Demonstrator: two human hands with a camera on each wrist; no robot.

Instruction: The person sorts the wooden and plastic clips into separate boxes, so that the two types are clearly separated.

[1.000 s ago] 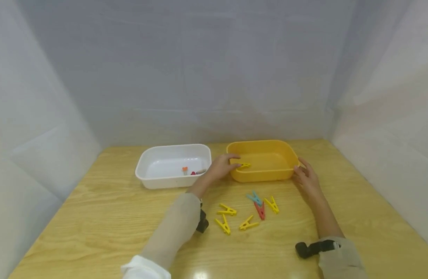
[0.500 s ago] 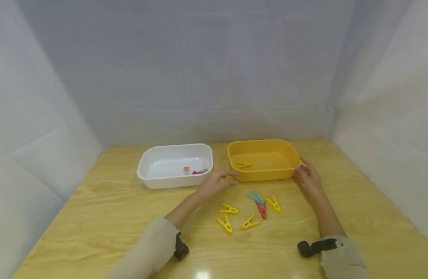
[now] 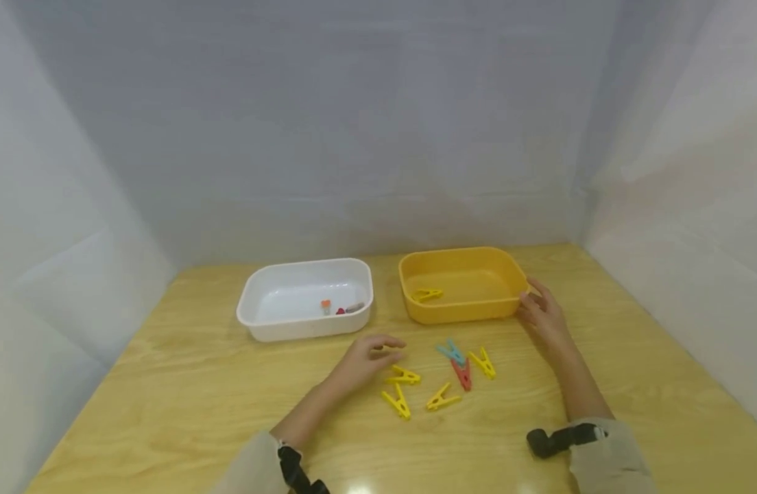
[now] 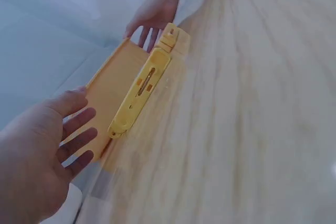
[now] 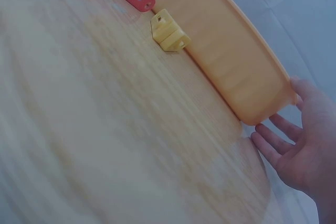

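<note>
Left hand [image 3: 367, 357], fingers loosely spread, hovers just left of my nearest yellow peg [image 3: 403, 376], which lies crosswise.

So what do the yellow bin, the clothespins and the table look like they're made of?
The yellow bin looks like moulded plastic: smooth, one colour, rounded rim. The clothespins also look plastic, with bright solid colours and moulded slots in the left wrist view. The table shows wood grain under a glossy coat that reflects light; solid wood or laminate, I can't tell.
</note>
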